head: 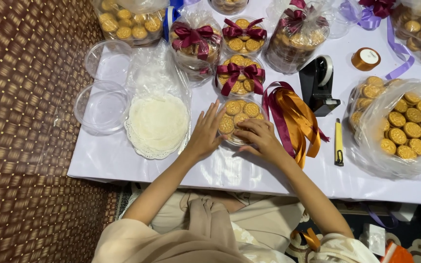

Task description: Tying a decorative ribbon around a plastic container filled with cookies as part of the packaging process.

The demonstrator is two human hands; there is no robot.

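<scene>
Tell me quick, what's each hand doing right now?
Left hand: open, fingers spread against the side of the round cookie tub.
Right hand: fingers curled on the tub's near edge, steadying it.

Tub [239, 117] of cookies mid-table between left hand [204, 134] and right hand [259, 136]. Doilies [158, 124] and lids [102, 107] to its left, ribbons [293, 117], dispenser [317, 83] and cutter [338, 141] to its right, tied tubs [239, 73] behind.

You have one view only, worn on your head and looking almost straight down from close above the white table [249, 170]; your forearms enter from the bottom edge; your lap fills the lower frame; woven matting [25, 146] fills the left.
</scene>
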